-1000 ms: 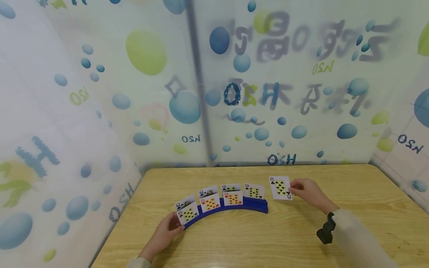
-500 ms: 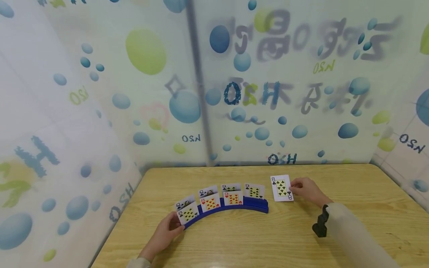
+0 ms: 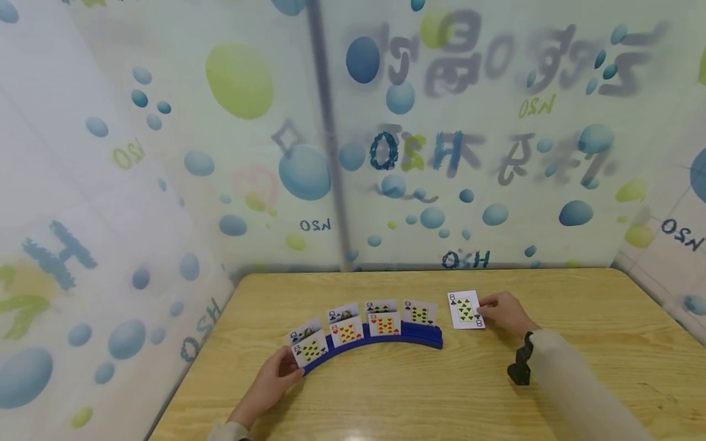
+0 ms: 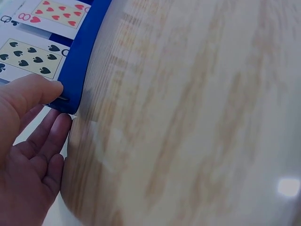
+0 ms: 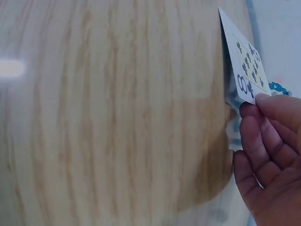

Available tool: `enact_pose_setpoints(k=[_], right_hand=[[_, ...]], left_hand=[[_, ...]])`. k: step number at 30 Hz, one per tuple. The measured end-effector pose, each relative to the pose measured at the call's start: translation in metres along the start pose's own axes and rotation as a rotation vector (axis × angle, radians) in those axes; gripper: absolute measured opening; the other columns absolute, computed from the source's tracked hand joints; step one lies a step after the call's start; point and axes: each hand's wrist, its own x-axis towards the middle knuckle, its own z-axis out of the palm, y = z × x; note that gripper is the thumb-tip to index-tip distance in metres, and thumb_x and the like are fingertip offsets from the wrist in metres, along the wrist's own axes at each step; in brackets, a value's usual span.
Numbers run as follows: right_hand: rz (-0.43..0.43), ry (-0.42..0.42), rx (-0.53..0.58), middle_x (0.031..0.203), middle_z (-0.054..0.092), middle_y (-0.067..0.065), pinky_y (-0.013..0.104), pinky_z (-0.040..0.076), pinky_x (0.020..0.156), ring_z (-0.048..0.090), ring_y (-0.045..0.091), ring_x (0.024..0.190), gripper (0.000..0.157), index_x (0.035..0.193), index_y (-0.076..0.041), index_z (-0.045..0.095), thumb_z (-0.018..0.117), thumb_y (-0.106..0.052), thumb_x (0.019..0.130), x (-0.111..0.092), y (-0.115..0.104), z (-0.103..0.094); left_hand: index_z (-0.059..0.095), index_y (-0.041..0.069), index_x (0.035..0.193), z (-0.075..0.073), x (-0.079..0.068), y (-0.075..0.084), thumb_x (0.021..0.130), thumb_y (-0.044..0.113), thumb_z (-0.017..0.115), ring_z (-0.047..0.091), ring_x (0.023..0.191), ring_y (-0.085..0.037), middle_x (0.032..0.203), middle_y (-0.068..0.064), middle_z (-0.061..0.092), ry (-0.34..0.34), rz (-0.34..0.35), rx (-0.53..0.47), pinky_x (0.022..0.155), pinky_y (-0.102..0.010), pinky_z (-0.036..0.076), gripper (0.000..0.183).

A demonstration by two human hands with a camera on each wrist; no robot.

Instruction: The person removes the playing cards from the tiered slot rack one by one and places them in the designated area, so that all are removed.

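Wooden table (image 3: 386, 392), white card (image 3: 466, 310), curved blue rack (image 3: 421, 334)

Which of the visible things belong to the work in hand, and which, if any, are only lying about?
Seemingly part of the work:
eight of clubs
blue card rack
cards standing in it
table, as support

Apart from it:
black wristband, worn, not loose
printed backdrop behind the table

The three front cards (image 3: 347, 331) hide the lower parts of the cards behind them (image 3: 343, 313).
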Motion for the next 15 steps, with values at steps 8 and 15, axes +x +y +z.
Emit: enact_pose_setpoints(k=[8,15], right_hand=[[0.007,0.016,0.009,0.107,0.057,0.026,0.042,0.044,0.077,0.05,0.03,0.088,0.034,0.114,0.012,0.056,0.059,-0.011,0.088,0.0015,0.0052,0.0037],[-0.024,0.032,-0.033,0.107,0.057,0.027,0.05,0.043,0.083,0.052,0.033,0.091,0.033,0.111,0.012,0.058,0.06,-0.01,0.087,0.0057,0.0073,0.0071]], left_hand=[[0.053,-0.002,0.11,0.0002,0.0019,-0.0003,0.081,0.004,0.066,0.056,0.092,-0.02,0.099,-0.008,0.059,-0.006,-0.001,0.027,0.081,-0.032,0.047,0.032],[0.052,-0.001,0.111,-0.0004,0.0024,-0.0018,0.082,0.006,0.066,0.056,0.093,-0.02,0.099,-0.007,0.058,-0.012,-0.023,0.033,0.082,-0.034,0.047,0.033]])
